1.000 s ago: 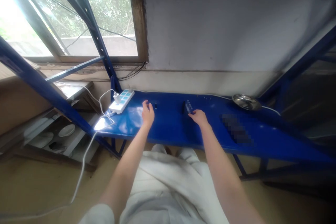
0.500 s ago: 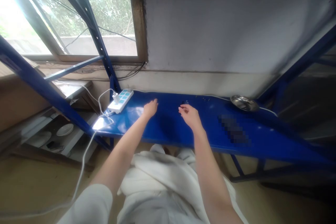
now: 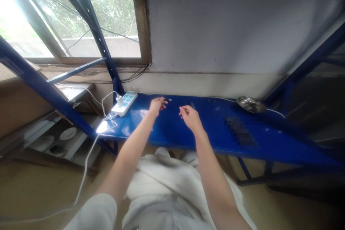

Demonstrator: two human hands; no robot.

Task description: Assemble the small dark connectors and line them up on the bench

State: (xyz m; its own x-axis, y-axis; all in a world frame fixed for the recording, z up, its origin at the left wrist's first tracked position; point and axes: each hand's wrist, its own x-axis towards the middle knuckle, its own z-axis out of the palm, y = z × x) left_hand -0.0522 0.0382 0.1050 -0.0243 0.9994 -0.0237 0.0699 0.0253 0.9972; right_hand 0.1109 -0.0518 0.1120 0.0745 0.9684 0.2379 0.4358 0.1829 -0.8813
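Observation:
Over the blue tabletop (image 3: 172,136), my left hand (image 3: 157,107) is closed in a pinch. A small dark piece with a pale end (image 3: 169,100) sticks out past its fingertips; its kind is too small to make out. My right hand (image 3: 190,116) is a short way to the right, thumb and fingers pressed together. Whatever it may hold is hidden. Just behind the right hand lie several small bluish pieces (image 3: 192,105). A gap separates the two hands.
A white power strip (image 3: 124,103) with a plug and cable sits at the table's left end. Tiny bits (image 3: 211,100) lie near the back edge. At right are a shiny metal dish (image 3: 250,104) and a blurred-out dark object (image 3: 240,132). Blue posts (image 3: 98,37) frame the left side.
Both hands have come closer together. My left hand has turned and shifted slightly right, bringing the small dark piece into view. My right hand has moved a little left.

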